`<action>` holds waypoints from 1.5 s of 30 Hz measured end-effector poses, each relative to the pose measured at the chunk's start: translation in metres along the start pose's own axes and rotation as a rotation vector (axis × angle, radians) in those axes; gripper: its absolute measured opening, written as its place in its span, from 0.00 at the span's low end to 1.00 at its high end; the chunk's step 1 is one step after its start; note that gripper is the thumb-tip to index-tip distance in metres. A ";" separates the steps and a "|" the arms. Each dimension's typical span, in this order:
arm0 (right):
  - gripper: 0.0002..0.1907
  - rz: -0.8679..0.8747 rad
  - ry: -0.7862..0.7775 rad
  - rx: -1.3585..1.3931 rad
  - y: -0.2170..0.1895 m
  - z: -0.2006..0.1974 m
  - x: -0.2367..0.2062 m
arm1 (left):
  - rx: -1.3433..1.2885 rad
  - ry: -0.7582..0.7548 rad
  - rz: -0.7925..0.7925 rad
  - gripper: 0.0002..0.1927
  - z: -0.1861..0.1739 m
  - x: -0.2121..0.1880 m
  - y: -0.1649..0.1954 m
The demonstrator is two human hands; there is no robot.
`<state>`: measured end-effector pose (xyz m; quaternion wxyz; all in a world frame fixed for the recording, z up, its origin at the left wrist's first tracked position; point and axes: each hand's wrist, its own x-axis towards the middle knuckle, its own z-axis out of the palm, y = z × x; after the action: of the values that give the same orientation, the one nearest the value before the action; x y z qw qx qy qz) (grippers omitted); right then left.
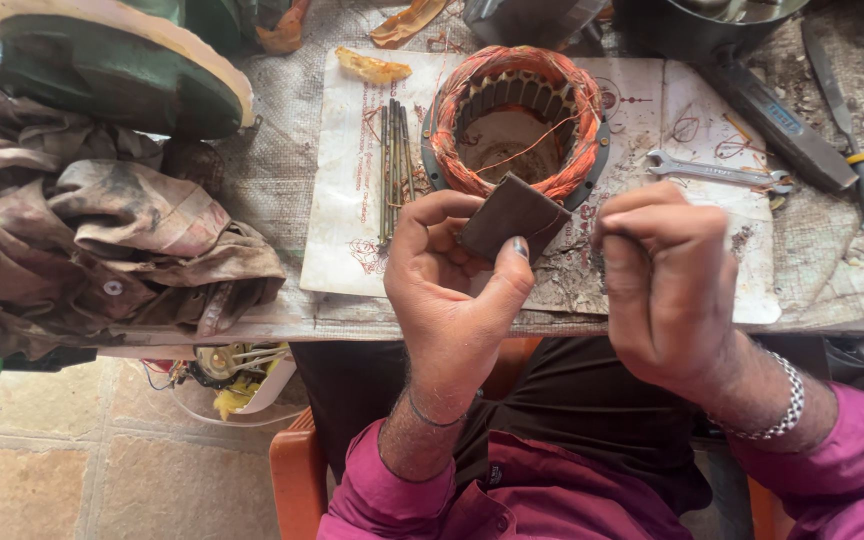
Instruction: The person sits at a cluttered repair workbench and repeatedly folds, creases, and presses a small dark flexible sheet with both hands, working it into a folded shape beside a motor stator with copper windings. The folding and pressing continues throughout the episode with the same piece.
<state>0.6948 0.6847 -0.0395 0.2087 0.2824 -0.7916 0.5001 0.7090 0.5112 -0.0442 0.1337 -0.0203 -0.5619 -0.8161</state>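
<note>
Workshop bench (282, 190), cluttered, seen from above. Nearest, the left hand (447, 290) pinched a small dark brown sheet (512, 215) between thumb and fingers; the right hand (667, 285) was clenched, blurred, possibly gripping a fine wire. Beyond lay a stator (517, 120) with copper windings seated but loose strands untrimmed, thin rods (394, 165) and a spanner (717, 172).

A small dark brown square sheet (510, 216), flat and stiff-looking, is pinched by one corner and tilted. It sits at 6 o'clock of the round copper-wound stator (517, 122), overlapping its rim.
</note>
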 end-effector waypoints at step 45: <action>0.11 -0.164 0.018 -0.354 -0.021 0.001 0.015 | -0.046 -0.045 -0.049 0.23 -0.003 0.002 0.001</action>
<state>0.6975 0.6729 -0.0162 0.3021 0.3006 -0.8396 0.3369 0.7079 0.5078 -0.0446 0.1006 -0.0280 -0.5464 -0.8310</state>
